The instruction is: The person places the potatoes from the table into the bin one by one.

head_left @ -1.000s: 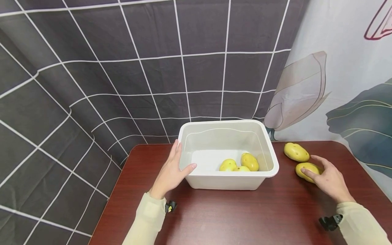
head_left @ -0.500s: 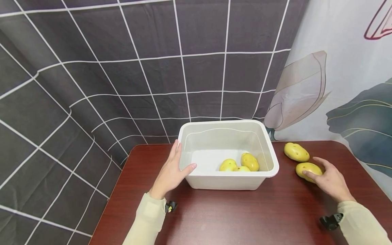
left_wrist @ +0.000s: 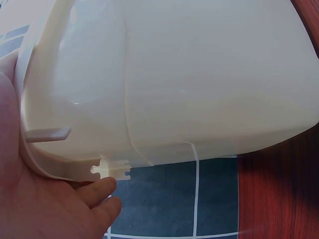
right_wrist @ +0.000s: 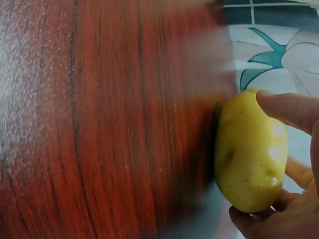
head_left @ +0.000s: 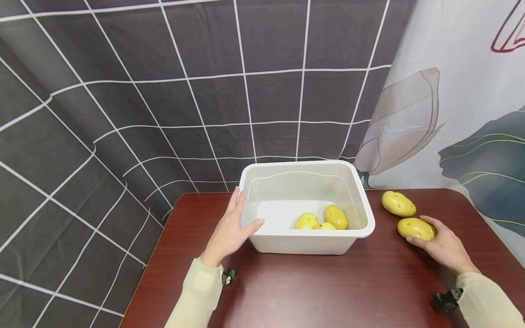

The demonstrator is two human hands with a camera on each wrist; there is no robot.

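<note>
In the head view, a pale plastic tub [head_left: 299,243] stands on the table with several yellow potatoes inside, such as this potato [head_left: 335,217]. My left hand [head_left: 229,232] rests against the tub's left front corner, fingers fairly straight, thumb over the rim. The left wrist view shows the fingers [left_wrist: 102,196] beside the tub's rim. To the right, my right hand [head_left: 445,246] holds a potato [head_left: 414,229] between thumb and fingers; the right wrist view shows this potato [right_wrist: 251,154] up close. Another potato [head_left: 398,203] lies just behind it.
The reddish-brown table [head_left: 311,291] ends at a dark gridded cloth [head_left: 270,100] behind and to the left. A white cloth with a leaf print [head_left: 484,136] hangs at the right. Black wrist devices [head_left: 447,299] sit at both cuffs.
The right hand's thumb and fingers have moved in around the nearer potato's right end and front side. The left hand and tub stay in place.
</note>
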